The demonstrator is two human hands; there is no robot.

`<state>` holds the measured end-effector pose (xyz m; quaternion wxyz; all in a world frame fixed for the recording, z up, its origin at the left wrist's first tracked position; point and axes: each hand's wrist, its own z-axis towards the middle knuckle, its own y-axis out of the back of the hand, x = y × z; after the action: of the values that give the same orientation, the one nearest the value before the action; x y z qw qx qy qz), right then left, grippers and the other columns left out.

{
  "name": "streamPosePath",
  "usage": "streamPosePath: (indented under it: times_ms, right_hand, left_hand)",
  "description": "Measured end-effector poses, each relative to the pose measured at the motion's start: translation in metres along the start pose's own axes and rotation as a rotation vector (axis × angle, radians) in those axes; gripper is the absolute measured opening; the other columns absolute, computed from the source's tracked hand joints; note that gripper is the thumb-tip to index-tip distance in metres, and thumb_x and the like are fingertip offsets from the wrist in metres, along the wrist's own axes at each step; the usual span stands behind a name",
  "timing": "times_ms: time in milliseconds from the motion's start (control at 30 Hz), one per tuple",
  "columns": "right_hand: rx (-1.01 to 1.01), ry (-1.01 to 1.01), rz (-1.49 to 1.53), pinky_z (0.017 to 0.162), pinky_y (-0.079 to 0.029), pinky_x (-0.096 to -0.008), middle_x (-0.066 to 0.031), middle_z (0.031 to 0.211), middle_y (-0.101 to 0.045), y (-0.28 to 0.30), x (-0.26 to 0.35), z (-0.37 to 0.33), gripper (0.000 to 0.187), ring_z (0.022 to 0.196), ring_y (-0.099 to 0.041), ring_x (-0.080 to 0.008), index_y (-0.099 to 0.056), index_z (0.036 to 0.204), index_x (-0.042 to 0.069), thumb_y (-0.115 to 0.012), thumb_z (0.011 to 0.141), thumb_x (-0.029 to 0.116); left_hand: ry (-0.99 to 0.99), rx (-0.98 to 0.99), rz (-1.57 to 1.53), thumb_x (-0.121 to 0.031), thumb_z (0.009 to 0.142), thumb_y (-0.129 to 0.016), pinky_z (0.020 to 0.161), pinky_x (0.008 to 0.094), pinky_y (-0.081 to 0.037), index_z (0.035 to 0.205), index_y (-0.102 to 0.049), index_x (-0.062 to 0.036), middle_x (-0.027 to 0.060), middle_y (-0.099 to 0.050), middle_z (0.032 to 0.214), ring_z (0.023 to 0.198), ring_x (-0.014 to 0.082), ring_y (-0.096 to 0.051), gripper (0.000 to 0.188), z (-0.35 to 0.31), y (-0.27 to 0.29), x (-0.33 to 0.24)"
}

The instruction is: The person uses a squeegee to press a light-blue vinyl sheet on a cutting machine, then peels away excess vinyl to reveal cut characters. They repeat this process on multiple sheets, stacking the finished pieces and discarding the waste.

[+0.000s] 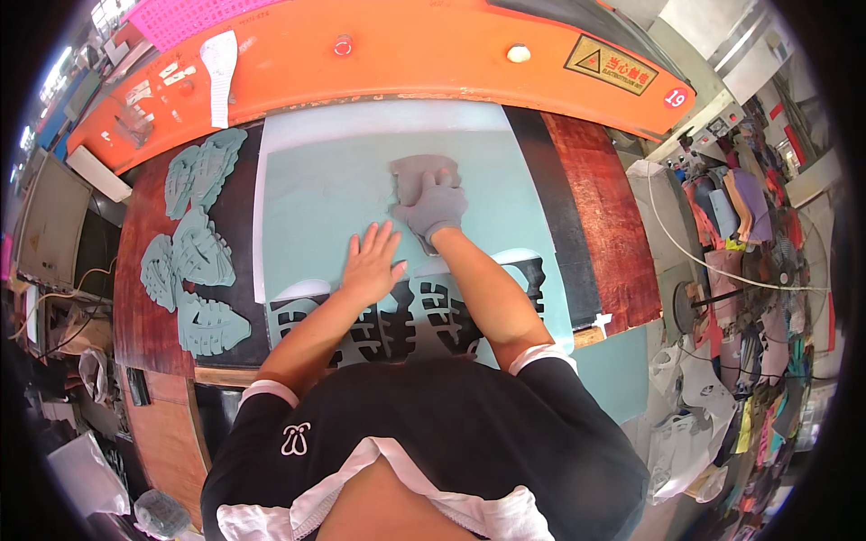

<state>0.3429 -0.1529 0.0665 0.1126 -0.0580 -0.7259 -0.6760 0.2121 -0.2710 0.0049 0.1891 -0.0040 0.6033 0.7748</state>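
Observation:
A pale teal sheet (pixel 316 198) lies across the work surface, with rows of shoe-upper-shaped openings along its near edge showing black beneath. My left hand (pixel 370 261) rests flat on it, fingers spread, just beyond these openings. My right hand (pixel 433 206), in a grey glove, is over a grey-brown shaped cutting die (pixel 413 173) in the middle of the sheet. Its thumb reaches the die's left side and two fingers stretch over the top. The palm hides part of the die. Cut teal shoe-upper pieces (pixel 203 248) lie in loose stacks at the left.
The orange beam of a press (pixel 433 54) spans the far side, carrying a red button (pixel 343 45) and a warning label. A pink basket (pixel 189 20) sits on top. Reddish-brown boards (pixel 604 207) flank the black surface. Coloured material hangs at the right (pixel 731 216).

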Motion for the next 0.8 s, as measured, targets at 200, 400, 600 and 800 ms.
streamPosePath:
  times_ms: [200,400,600,800]
  right_hand:
    - [-0.207,0.166,0.445,0.090,-0.045,-0.0369,-0.0196,0.131,-0.046,-0.019,-0.037,0.017,0.088,0.108,-0.054,-0.0313,-0.044,0.133,0.003,-0.074,0.063,0.046]
    - [-0.089,0.089,1.063,0.089,-0.046,-0.0340,-0.0196,0.127,-0.047,0.011,-0.096,0.037,0.076,0.105,-0.055,-0.0274,-0.047,0.128,-0.003,-0.076,0.066,0.029]
    - [-0.229,0.014,0.210,0.091,-0.045,-0.0380,-0.0194,0.133,-0.043,0.016,-0.111,0.022,0.080,0.109,-0.052,-0.0341,-0.052,0.126,0.006,-0.072,0.060,0.046]
    - [-0.190,-0.006,0.056,0.092,-0.043,-0.0425,-0.0152,0.136,-0.042,0.009,-0.113,0.012,0.076,0.113,-0.047,-0.0375,-0.056,0.123,0.013,-0.069,0.058,0.050]
  left_hand:
    - [-0.005,0.126,0.066,-0.040,0.092,-0.048,0.109,0.0541,-0.017,0.139,-0.038,-0.0119,0.0082,-0.025,0.151,0.139,0.0288,-0.019,0.056,-0.006,-0.014,0.004]
    - [0.034,0.162,0.061,-0.042,0.093,-0.043,0.111,0.0525,-0.015,0.141,-0.037,-0.0136,0.0066,-0.025,0.151,0.140,0.0269,-0.020,0.056,-0.006,-0.013,0.002]
    - [0.021,0.134,0.072,-0.042,0.092,-0.046,0.111,0.0525,-0.016,0.139,-0.039,-0.0126,0.0079,-0.028,0.150,0.139,0.0277,-0.021,0.056,-0.007,-0.011,0.001]
    - [0.014,0.122,0.081,-0.040,0.092,-0.048,0.109,0.0524,-0.019,0.138,-0.041,-0.0119,0.0078,-0.029,0.149,0.138,0.0283,-0.024,0.055,-0.006,-0.013,0.000]
